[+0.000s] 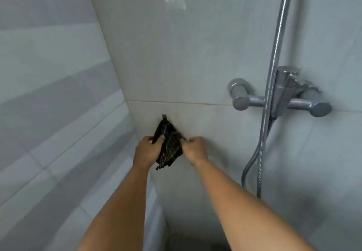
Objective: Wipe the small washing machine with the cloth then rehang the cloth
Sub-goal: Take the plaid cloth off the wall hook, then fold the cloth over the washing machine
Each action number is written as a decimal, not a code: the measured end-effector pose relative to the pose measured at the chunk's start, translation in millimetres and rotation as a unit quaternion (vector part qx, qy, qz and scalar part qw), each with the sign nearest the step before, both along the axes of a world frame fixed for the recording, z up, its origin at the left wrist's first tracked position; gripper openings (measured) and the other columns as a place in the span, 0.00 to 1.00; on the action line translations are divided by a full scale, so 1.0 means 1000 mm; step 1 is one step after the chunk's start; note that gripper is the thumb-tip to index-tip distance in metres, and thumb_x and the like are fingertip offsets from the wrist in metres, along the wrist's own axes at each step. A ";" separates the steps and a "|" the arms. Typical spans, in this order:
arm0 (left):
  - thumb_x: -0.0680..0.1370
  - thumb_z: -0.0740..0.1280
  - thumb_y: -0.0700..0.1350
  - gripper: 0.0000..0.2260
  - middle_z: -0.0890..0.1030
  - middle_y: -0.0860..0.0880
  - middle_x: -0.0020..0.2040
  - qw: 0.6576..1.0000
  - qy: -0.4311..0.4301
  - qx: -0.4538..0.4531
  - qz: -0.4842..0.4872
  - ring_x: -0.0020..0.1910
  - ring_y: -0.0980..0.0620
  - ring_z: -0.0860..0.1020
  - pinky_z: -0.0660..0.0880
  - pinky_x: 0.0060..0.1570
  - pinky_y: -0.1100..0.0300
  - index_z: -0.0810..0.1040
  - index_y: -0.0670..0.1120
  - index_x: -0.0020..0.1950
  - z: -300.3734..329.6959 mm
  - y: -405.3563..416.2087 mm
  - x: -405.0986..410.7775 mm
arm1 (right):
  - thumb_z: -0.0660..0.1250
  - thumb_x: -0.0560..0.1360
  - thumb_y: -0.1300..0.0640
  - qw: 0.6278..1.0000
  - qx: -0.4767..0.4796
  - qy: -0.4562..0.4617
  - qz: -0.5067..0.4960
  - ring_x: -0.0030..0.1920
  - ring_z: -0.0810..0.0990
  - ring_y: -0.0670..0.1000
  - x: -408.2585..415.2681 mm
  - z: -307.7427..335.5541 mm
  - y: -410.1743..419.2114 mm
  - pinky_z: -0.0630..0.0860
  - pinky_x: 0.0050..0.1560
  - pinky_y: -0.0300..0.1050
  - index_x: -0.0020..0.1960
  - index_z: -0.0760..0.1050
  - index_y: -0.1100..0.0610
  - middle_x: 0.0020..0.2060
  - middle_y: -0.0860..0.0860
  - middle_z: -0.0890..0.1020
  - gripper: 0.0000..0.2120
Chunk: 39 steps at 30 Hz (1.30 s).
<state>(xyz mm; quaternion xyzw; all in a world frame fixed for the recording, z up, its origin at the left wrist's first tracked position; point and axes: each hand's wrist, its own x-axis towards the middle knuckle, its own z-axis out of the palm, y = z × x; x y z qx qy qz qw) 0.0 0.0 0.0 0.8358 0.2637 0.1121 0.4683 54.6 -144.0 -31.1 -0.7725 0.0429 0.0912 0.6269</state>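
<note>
Two tiled walls meet in a corner and fill nearly the whole view; the right-hand wall (195,54) carries everything that matters, and the washing machine is not in sight; a chrome shower mixer (282,97) juts from that wall well to the right, with its hose (274,74) running down past it; both forearms reach up and forward to the wall, the left hand (147,151) and the right hand (195,149) level with each other, each closed in a pinch on one side of the dark striped cloth (169,145); the cloth hangs between them with its long axis running up and down, bunched to a narrow top and flaring lower; that top sits at a small hook (164,116) directly above the hands, though the blur leaves it unclear whether the fabric is actually caught on it or only touching; neither hand is clearly nearer the hook, so any next move runs straight along that vertical line; judged from this alone, the moment fits either end of the task.
</note>
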 end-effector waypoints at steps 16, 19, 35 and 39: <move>0.77 0.69 0.53 0.13 0.86 0.47 0.52 0.948 -0.165 -0.267 -0.054 0.55 0.46 0.82 0.79 0.55 0.50 0.83 0.46 0.55 0.003 -0.024 -0.046 | 0.71 0.78 0.57 0.932 0.361 0.020 0.019 0.49 0.87 0.52 -0.053 -0.004 -0.014 0.83 0.48 0.50 0.57 0.83 0.53 0.50 0.53 0.88 0.09; 0.76 0.70 0.60 0.13 0.86 0.54 0.45 0.925 -0.139 -0.343 -0.083 0.58 0.48 0.79 0.75 0.62 0.47 0.86 0.51 0.45 -0.046 -0.040 -0.078 | 0.70 0.78 0.58 0.945 0.326 -0.011 0.025 0.53 0.87 0.55 -0.081 -0.049 -0.056 0.83 0.55 0.54 0.58 0.83 0.55 0.51 0.54 0.88 0.09; 0.74 0.76 0.46 0.20 0.84 0.43 0.61 0.900 0.057 -0.340 -0.268 0.61 0.44 0.82 0.78 0.62 0.46 0.79 0.43 0.64 -0.237 -0.229 -0.306 | 0.76 0.74 0.56 0.990 -0.002 -0.131 0.056 0.52 0.87 0.55 -0.321 -0.148 -0.309 0.81 0.61 0.53 0.52 0.85 0.55 0.48 0.55 0.88 0.08; 0.75 0.76 0.45 0.08 0.88 0.54 0.47 0.924 -0.004 -0.198 -0.328 0.50 0.61 0.82 0.73 0.57 0.60 0.85 0.45 0.52 -0.215 -0.261 -0.346 | 0.77 0.74 0.57 0.984 -0.067 -0.154 0.058 0.46 0.86 0.50 -0.362 -0.110 -0.346 0.81 0.54 0.43 0.53 0.85 0.57 0.47 0.53 0.88 0.08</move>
